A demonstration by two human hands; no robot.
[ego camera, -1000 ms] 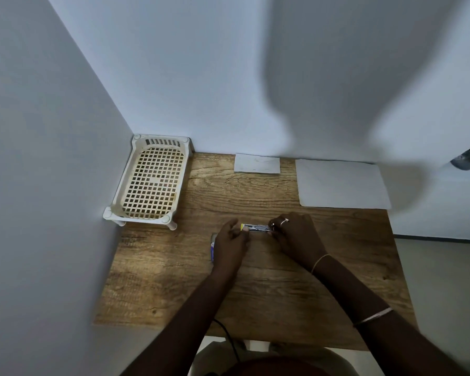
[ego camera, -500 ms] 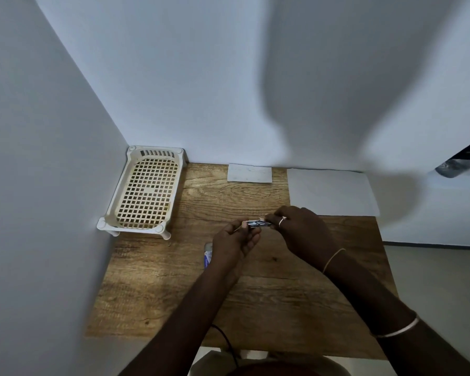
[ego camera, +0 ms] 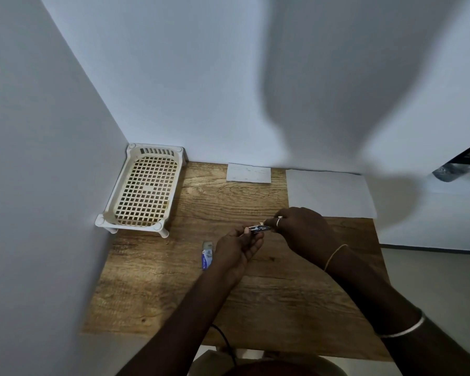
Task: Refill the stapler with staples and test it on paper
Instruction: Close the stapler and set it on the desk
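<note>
Head view: left hand (ego camera: 236, 251) pinches one end of small stapler (ego camera: 259, 228), right hand (ego camera: 301, 229) pinches the other, steadying it mid-frame, probably for loading.

At centre frame we see only a short stretch of the stapler (ego camera: 259, 229); the left hand (ego camera: 236, 253) and right hand (ego camera: 301, 229) cover its ends. We cannot read the print on the blue box (ego camera: 206, 258). At the right edge, a blurred dark object (ego camera: 464, 164) is cut off.
</note>
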